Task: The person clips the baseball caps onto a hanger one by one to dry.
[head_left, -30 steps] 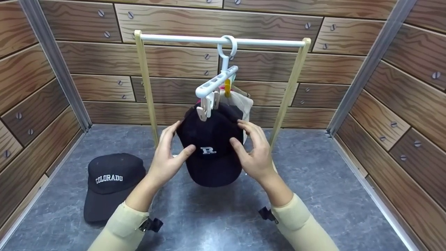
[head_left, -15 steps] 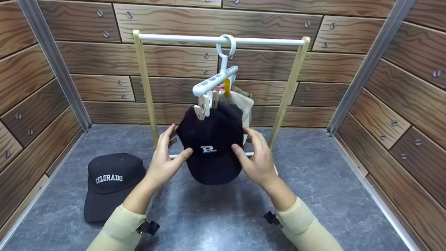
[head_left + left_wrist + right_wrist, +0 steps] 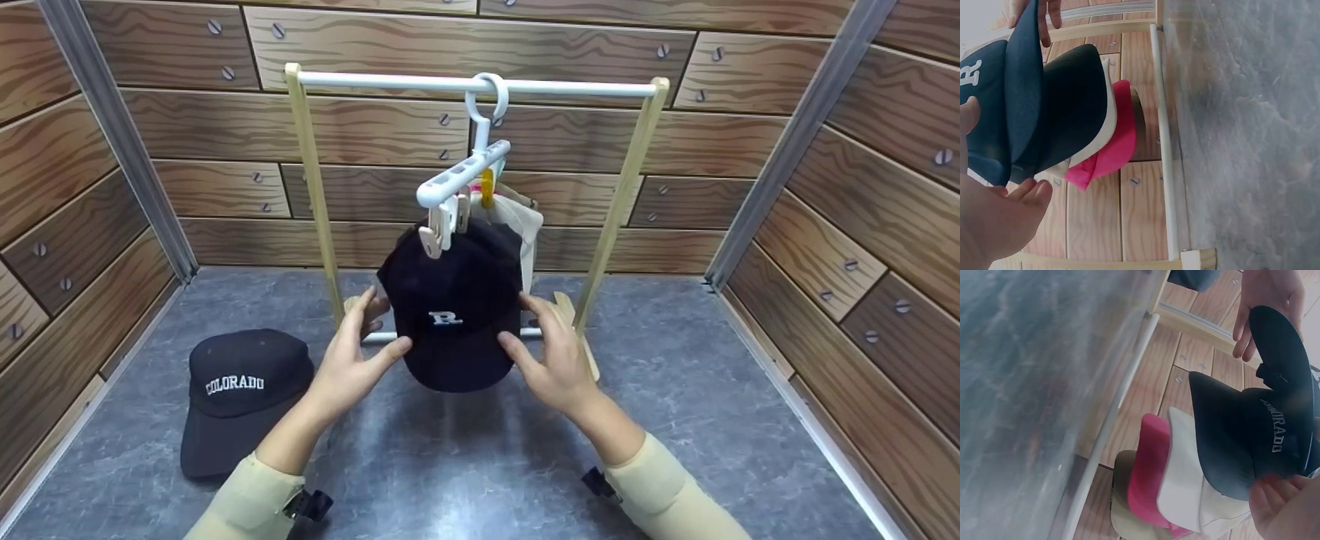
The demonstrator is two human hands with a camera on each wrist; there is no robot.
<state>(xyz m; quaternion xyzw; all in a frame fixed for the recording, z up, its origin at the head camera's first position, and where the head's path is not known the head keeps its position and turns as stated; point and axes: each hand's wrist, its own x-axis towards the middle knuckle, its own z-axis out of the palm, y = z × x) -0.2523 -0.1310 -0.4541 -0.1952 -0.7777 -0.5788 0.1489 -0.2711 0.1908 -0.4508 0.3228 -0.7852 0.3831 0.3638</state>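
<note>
In the head view a black cap [image 3: 457, 277] with a white R hangs brim down from pale clips [image 3: 430, 241] on a white hanger [image 3: 461, 174]. My left hand [image 3: 351, 369] and right hand [image 3: 556, 369] flank its lower sides, fingers loosely spread, thumbs near the brim. Whether the fingertips touch the cap, I cannot tell. Behind it, the right wrist view shows another black cap [image 3: 1221, 433] with white lettering, then a white cap [image 3: 1180, 475], a pink cap [image 3: 1150, 475] and a khaki cap [image 3: 1121, 495].
A black COLORADO cap [image 3: 244, 401] lies on the grey surface [image 3: 465, 480] to the left. The rack's wooden posts [image 3: 315, 187] stand either side, joined by a white top rail [image 3: 375, 80] and a low bar [image 3: 1163, 129]. Wood-patterned walls enclose three sides.
Both hands have slid down from the crown's sides toward the brim, and their fingers have come away from the crown. The R cap has shifted slightly upward in the view, still hanging.
</note>
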